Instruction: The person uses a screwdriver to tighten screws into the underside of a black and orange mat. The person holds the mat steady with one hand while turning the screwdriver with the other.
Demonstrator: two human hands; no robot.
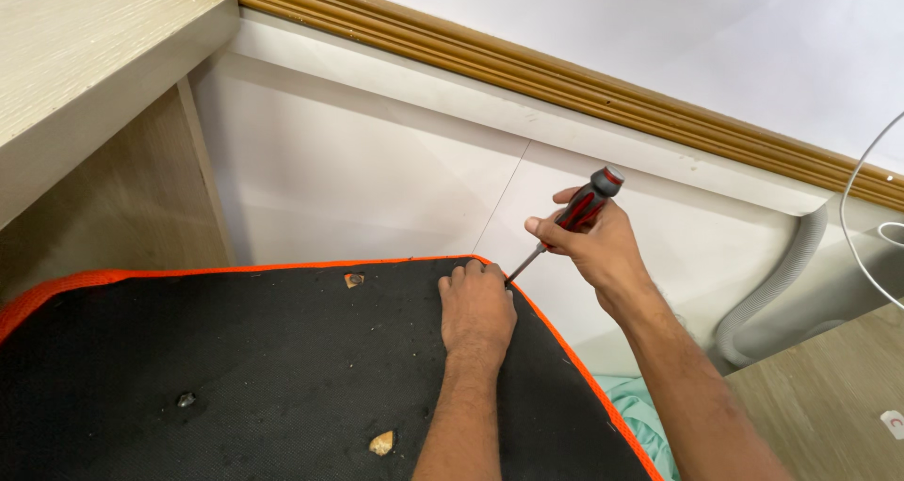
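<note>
While gripped, screwdriver amid right fingers

A screwdriver with a red-and-black handle slants right of frame centre, its thin shaft pointing down-left to the orange-edged corner of a black fabric-covered panel filling the lower left.

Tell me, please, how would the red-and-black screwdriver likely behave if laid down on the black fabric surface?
The screwdriver has a rounded handle, so it may roll. Its thin metal shaft looks stiff. The right hand holds it easily, suggesting it is light; the fabric panel looks rough, likely slowing it.
</note>
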